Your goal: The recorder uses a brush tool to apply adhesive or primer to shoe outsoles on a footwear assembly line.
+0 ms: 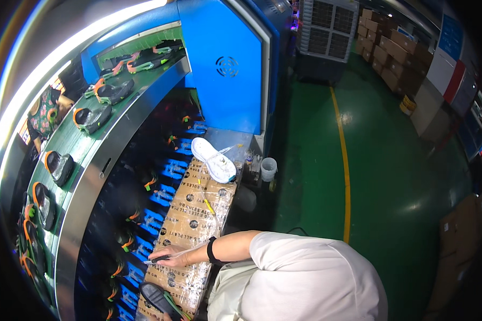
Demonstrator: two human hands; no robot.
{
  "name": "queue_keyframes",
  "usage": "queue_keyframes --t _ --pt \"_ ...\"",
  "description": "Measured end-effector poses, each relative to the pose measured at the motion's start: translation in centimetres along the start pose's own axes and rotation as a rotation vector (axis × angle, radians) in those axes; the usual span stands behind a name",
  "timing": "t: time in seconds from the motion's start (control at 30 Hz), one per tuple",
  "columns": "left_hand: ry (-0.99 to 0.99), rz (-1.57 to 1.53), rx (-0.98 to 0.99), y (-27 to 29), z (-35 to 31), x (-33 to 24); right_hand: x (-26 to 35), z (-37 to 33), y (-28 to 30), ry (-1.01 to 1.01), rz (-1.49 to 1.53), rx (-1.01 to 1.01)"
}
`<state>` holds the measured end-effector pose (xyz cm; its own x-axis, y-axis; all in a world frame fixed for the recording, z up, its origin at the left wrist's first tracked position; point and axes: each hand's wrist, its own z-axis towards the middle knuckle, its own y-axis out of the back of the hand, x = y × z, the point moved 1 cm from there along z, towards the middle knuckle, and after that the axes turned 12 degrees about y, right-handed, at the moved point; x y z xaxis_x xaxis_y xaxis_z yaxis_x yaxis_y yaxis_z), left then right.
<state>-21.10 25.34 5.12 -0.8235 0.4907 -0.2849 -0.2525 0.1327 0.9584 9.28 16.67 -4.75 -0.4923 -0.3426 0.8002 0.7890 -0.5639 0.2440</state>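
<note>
My right hand (170,255) is closed around a small tool with a black handle (159,259) and a pale tip; its exact kind is unclear. A black band (213,251) circles that wrist, and a thin pale cord runs along the forearm. Just below lies a dark clog (156,297) with a green and orange strap, tilted over the taped cardboard surface (182,224). At the lower edge, a bit of my left hand (166,317) shows against the clog, gripping it; most of that hand is out of frame. A white shoe sole (214,160) lies at the far end of the cardboard.
Left, a curved green conveyor (64,139) carries several dark clogs; blue racks (163,195) run beside the cardboard. A blue machine (225,64) stands ahead. A white cup (269,167) and a yellow pen-like item (208,205) are nearby. Another person (45,115) stands beyond the conveyor.
</note>
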Motion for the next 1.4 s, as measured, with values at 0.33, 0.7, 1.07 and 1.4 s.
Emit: queue_keyframes --t 0.33,0.7,1.07,1.4 --pt "0.151 -0.404 0.198 -1.7 2.5 -1.2 -0.6 -0.9 0.9 -0.093 0.213 -0.114" --pt "0.348 -1.689 0.492 -1.8 0.5 -3.9 3.5 1.4 3.0 -0.156 0.066 -0.104" --pt "0.227 -2.102 0.755 -4.1 2.1 -8.5 11.3 4.1 3.3 -0.278 0.680 -0.145" --pt "0.339 -2.165 0.674 -6.9 3.1 -12.5 11.9 4.4 2.1 -0.115 0.221 -0.099"
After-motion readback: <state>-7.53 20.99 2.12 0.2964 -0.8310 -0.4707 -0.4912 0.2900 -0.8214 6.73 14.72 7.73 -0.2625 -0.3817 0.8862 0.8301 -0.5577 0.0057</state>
